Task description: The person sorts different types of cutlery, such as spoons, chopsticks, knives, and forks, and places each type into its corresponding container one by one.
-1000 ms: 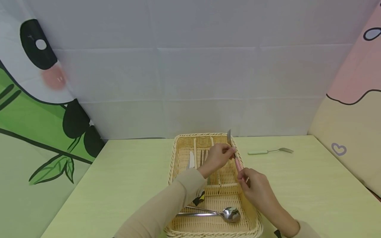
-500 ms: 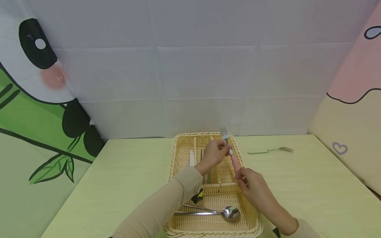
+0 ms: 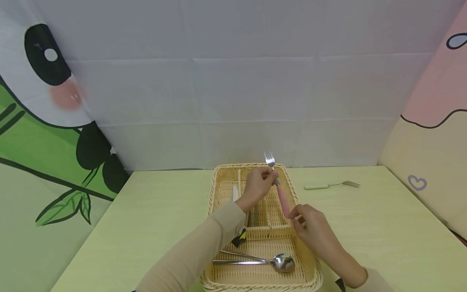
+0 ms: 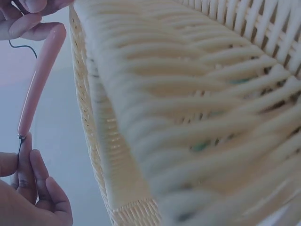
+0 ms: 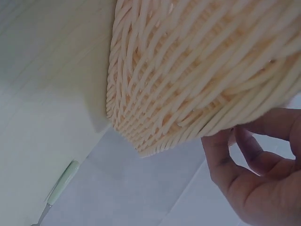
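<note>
My left hand (image 3: pixel 257 187) pinches a fork (image 3: pixel 282 198) with a pink handle by its metal neck. The fork slants over the right compartment of a wicker cutlery basket (image 3: pixel 211 194), tines up and away from me. At the lower end of its handle, the fingertips of my right hand (image 3: pixel 313 230) pinch the tip. In the left wrist view the pink handle (image 4: pixel 41 80) runs between both hands beside the basket's woven rim. From the right wrist, the basket's outer wall (image 5: pixel 188 80) hides the fork, and my curled fingers show at the rim.
A knife (image 3: pixel 235 193) lies in the basket's left compartment, with more cutlery partly hidden beneath my left arm. A large spoon (image 3: pixel 283 263) and another long metal handle cross in the front compartment. To the right, a green-handled fork (image 3: pixel 316 187) lies on the table.
The fork's head has swung left and its tines have turned from edge-on to face me. My left hand has shifted left with it; the right hand stays near the handle's end.
</note>
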### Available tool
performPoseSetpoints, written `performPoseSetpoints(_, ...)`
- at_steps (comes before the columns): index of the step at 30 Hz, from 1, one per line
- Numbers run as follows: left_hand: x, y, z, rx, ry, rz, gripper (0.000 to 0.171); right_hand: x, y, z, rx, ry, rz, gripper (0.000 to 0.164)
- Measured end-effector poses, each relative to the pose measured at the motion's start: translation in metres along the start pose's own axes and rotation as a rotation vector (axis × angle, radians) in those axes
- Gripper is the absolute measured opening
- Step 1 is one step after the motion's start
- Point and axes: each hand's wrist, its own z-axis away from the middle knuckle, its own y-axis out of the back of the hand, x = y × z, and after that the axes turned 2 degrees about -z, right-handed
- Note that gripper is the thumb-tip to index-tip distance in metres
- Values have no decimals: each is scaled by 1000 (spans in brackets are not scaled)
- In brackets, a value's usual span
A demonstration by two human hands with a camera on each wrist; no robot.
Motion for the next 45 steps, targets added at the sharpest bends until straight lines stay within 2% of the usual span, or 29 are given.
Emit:
performPoseSetpoints(4,-2,5,-2,39,-2,-49,24,4,6,-2,23,2,14,11)
performPoseSetpoints(12,-5,10,-4,76,7,-153,23,20,16,-8,86,15,43,7)
performPoseSetpoints(18,-10,10,-2,43,-6,-211,22,36,19,-15,101,-1,71,4)
performPoseSetpoints(28,-17,8,1,-21,24,-321,24,57,21,-27,100,-31,84,3)
performPoseSetpoints(36,-24,5,2,-45,31,-381,27,71,20,-37,49,-93,112,8)
performPoseSetpoints(45,-24,3,3,-58,19,-404,27,88,16,-51,2,-177,110,11)
